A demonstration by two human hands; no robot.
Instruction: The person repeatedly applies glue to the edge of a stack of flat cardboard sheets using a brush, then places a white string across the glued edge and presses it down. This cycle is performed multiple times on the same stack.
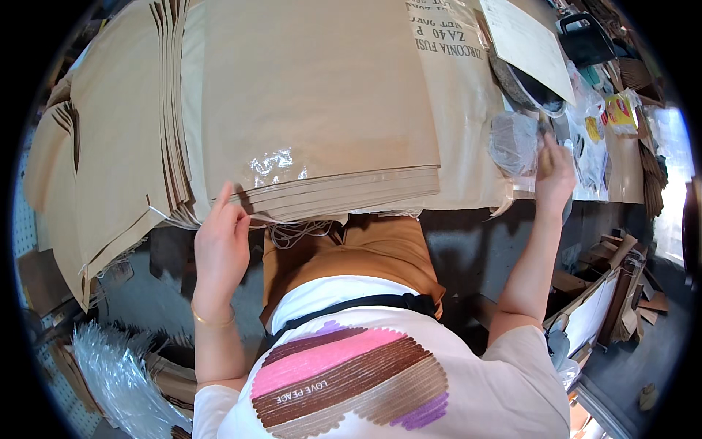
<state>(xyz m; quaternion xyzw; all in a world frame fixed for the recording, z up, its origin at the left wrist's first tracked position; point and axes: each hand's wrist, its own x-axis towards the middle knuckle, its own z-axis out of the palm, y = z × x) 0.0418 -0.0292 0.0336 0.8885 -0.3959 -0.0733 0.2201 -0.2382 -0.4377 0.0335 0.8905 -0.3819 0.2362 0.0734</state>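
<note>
A stack of brown paper bags (pixel 322 88) lies in front of me, its near edges fanned in steps. Wet, shiny smears show on the top bag near its front edge. My left hand (pixel 221 238) is at the stack's near left corner, with thumb and forefinger closed at the paper edges. Loose white threads (pixel 296 233) hang below that edge. Off to the right, my right hand (pixel 556 172) is closed around a slim tan-handled tool (pixel 545 159). The tool's tip meets the rim of a dark bowl (pixel 521 82), and I cannot make out its working end.
More fanned brown bags (pixel 121 110) lie at the left. A pale board (pixel 526 44) partly covers the bowl. Beside the bowl sit a clear plastic-wrapped bundle (pixel 513 143), a black container (pixel 586 40) and a yellow packet (pixel 623 111). Shredded clear plastic (pixel 121 377) stands lower left.
</note>
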